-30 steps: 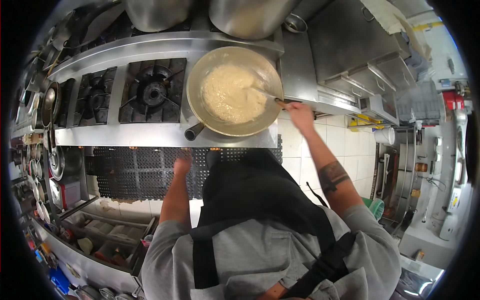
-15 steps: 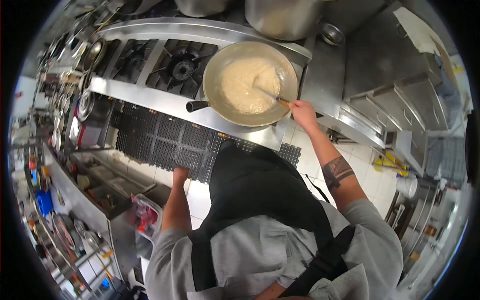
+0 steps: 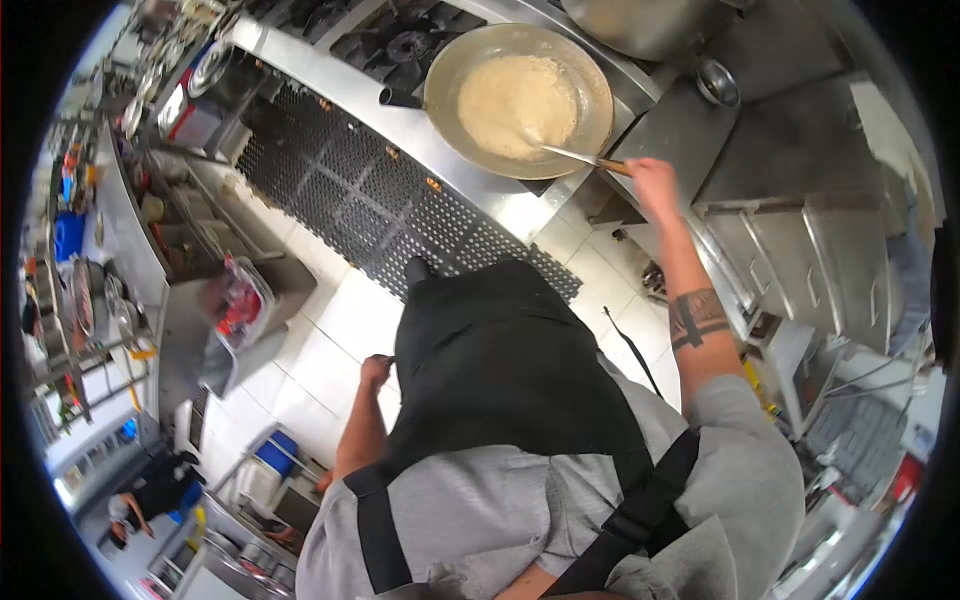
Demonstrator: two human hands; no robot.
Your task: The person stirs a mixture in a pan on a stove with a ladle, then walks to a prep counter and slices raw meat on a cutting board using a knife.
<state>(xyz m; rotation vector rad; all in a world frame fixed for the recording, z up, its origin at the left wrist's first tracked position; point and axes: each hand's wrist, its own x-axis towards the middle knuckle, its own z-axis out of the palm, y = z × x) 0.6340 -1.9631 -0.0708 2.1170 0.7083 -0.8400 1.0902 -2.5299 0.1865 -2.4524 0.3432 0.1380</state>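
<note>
A wide round pan [image 3: 440, 95] with a black handle rests on the stove and holds a pale, thick, creamy food [image 3: 515, 100]. My right hand [image 3: 655, 187] is closed round the wooden handle of a metal utensil [image 3: 600, 162], whose far end reaches into the food near the pan's lower rim. My left hand [image 3: 377, 371] hangs low beside the black apron [image 3: 510, 370], away from the pan; its fingers look curled, and whether it holds anything is too small to tell.
Left of the pan are burners [image 3: 410, 47]; a large pot [image 3: 650, 22] and a small metal bowl [image 3: 717, 82] lie beyond it. A black mat [image 3: 370, 190] covers part of the floor. Another person [image 3: 150, 500] is at the lower left.
The view has turned and shifted, so the pan sits higher in it and another person shows at lower left. The utensil, still in my right hand, has moved towards the pan's near edge.
</note>
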